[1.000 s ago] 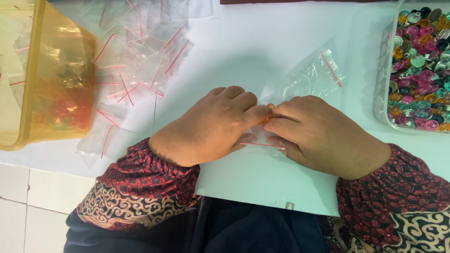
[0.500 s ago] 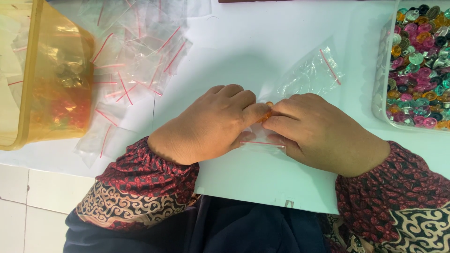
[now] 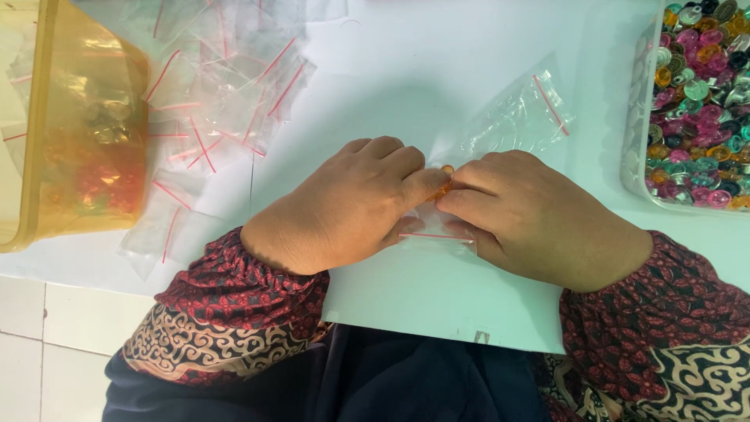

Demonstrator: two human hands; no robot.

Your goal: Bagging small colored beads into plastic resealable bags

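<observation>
My left hand [image 3: 344, 207] and my right hand [image 3: 539, 219] meet at the middle of the white table [image 3: 422, 70], fingers closed together on a small clear zip bag with a red strip [image 3: 437, 234]. A small orange piece [image 3: 445, 186] shows between my fingertips at the bag's mouth. Most of that bag is hidden under my hands. A second clear zip bag [image 3: 519, 117] lies empty just beyond my right hand.
A heap of clear zip bags with red strips [image 3: 211, 109] lies at the upper left. A yellow translucent tub [image 3: 70, 125] stands at the far left. A clear tray of colourful wrapped pieces [image 3: 699, 101] sits at the right edge. Tiled floor [image 3: 47, 352] shows below the table.
Both hands stay pressed together on the small bag; only slight finger movement shows.
</observation>
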